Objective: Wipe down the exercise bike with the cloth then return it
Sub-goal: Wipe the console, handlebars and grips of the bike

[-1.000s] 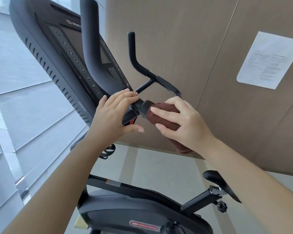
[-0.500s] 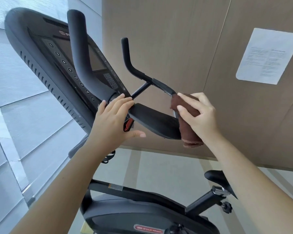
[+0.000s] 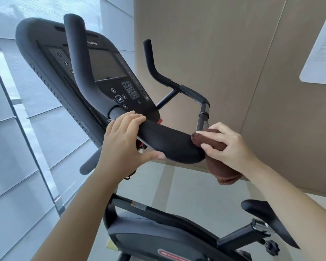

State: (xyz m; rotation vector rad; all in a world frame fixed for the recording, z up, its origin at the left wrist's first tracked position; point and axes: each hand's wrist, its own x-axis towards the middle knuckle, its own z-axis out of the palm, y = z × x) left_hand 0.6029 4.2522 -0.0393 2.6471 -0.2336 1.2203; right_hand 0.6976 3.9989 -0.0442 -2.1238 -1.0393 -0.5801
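The black exercise bike (image 3: 158, 234) fills the middle of the view, its console (image 3: 105, 68) tilted at upper left. A padded black armrest (image 3: 169, 146) juts across the centre. My left hand (image 3: 124, 144) grips the armrest's left end, fingers over the top and thumb underneath. My right hand (image 3: 228, 146) holds a folded brown cloth (image 3: 215, 161) pressed against the armrest's right tip, with the cloth's lower part hanging down. Two curved handlebars (image 3: 83, 76) rise above the hands.
The bike's saddle (image 3: 267, 219) sits at lower right on its post. A tan wall panel (image 3: 233, 72) with a white paper sheet (image 3: 322, 51) stands behind the bike. Grey window panels (image 3: 23, 147) run along the left. Pale floor lies below.
My right hand has slid the cloth outward along the armrest from near my left hand to its right tip. The view has shifted, showing more of the console.
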